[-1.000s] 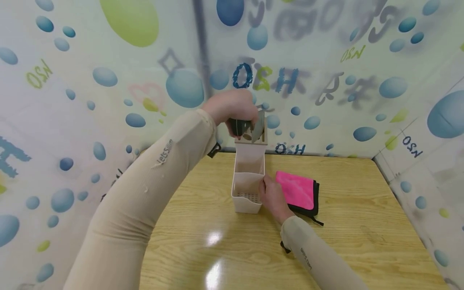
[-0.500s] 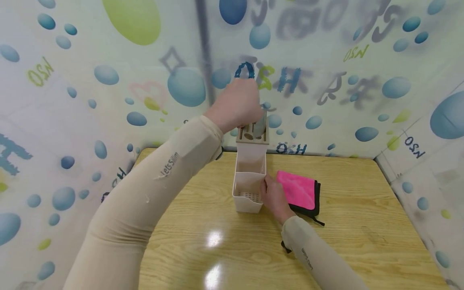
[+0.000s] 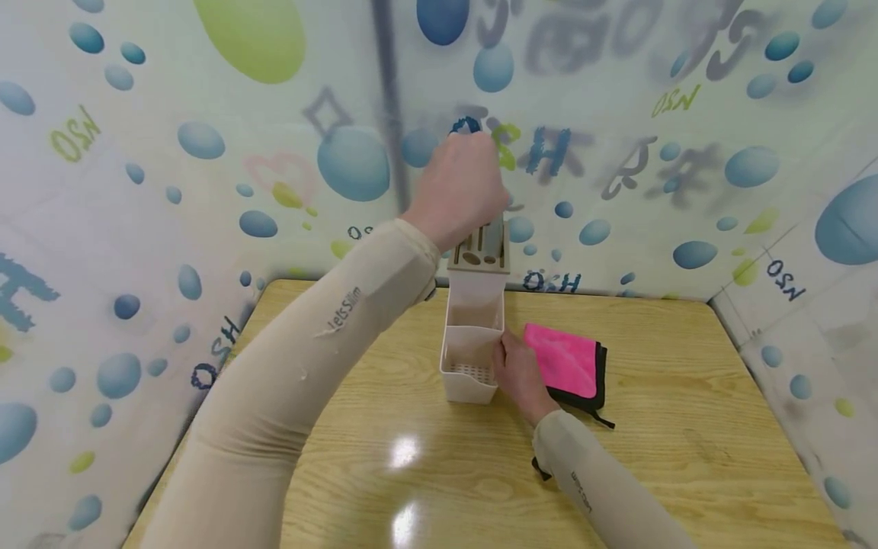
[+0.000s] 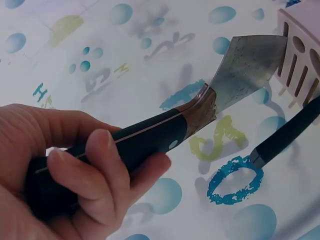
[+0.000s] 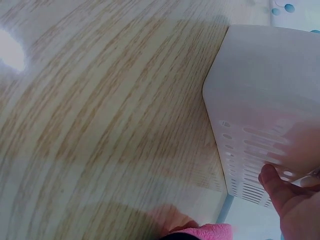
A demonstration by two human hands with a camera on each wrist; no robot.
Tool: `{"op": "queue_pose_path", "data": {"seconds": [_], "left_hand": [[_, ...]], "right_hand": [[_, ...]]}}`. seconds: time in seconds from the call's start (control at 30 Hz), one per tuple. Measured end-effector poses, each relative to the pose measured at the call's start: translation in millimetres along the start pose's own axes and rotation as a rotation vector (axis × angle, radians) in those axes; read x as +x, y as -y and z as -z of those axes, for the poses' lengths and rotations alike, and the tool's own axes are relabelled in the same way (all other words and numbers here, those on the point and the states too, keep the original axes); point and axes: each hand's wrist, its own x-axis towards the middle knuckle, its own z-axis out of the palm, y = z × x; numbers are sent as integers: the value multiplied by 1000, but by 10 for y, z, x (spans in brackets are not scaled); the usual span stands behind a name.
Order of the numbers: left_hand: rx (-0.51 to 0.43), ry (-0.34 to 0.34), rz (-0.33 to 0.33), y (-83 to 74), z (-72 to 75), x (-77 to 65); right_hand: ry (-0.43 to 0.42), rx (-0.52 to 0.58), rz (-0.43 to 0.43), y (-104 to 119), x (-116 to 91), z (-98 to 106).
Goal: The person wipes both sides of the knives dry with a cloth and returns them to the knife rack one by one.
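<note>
My left hand (image 3: 463, 187) grips a broad-bladed knife (image 4: 150, 127) by its black riveted handle, fingers curled around it. In the left wrist view the blade's far end is right at a slot in the beige slotted top (image 4: 300, 60) of a knife holder. Another black handle (image 4: 285, 132) sticks out beside it. The white knife holder (image 3: 469, 389) stands upright on the table, with open compartments in front of its raised slotted back. My right hand (image 3: 521, 377) holds the holder's right side wall low down, one fingertip (image 5: 270, 175) on the perforated outside; its other fingers are mostly hidden.
A folded pink cloth (image 3: 562, 358) with black edging lies just right of my right hand on the wood-grain table (image 3: 384, 457). The patterned wall (image 3: 590, 191) rises close behind the holder.
My left hand has moved slightly up and to the right with the knife, turning so its back hides the handle in the head view. My right hand and the holder have stayed put.
</note>
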Motion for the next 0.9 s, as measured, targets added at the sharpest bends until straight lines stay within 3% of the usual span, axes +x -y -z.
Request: {"op": "queue_pose_path", "data": {"seconds": [0.2, 0.5, 0.9], "left_hand": [[-59, -19, 1, -12, -70, 30], [-64, -44, -12, 54, -122, 84], [-43, -70, -199, 187, -165, 134]], "right_hand": [[-6, -16, 0, -7, -2, -6], [-26, -9, 10, -22, -4, -22], [-54, 15, 44, -38, -15, -25]]}}
